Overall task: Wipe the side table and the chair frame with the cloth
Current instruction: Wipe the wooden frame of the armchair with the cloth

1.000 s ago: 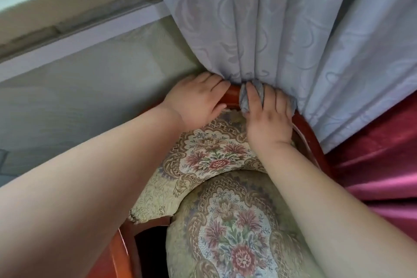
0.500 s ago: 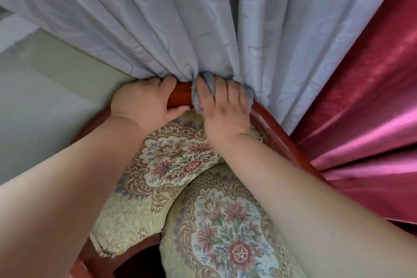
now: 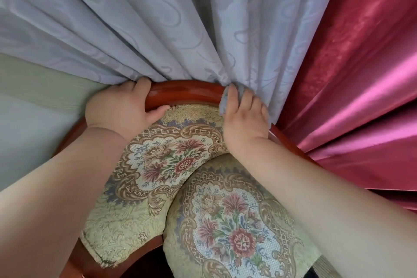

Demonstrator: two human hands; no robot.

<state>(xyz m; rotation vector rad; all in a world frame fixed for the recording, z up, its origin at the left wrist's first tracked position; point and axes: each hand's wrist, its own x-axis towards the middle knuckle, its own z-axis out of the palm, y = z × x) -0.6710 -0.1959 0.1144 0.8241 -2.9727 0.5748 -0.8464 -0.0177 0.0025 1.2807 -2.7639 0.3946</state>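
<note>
Nearest, one round floral tapestry seat cushion [image 3: 225, 232]; just beyond, one matching tapestry back pad [image 3: 158, 160]. Past that, two bare hands on one glossy red-brown curved wooden chair frame [image 3: 185, 95]. Left hand [image 3: 117, 108] clamped round the top rail, thumb in front. Right hand [image 3: 244, 119] further right, curled over one bunched grey-blue cloth [image 3: 223, 104], pressing it onto the rail (fingertips lost among the folds).

Best done by bracing with the left, dragging the cloth rightward along the curve under steady pressure, and wrapping it round to the rail's back.

Farthest, two curtains: one pale grey patterned curtain [image 3: 158, 18], one shiny magenta curtain [image 3: 349, 74]. No side table in view.
</note>
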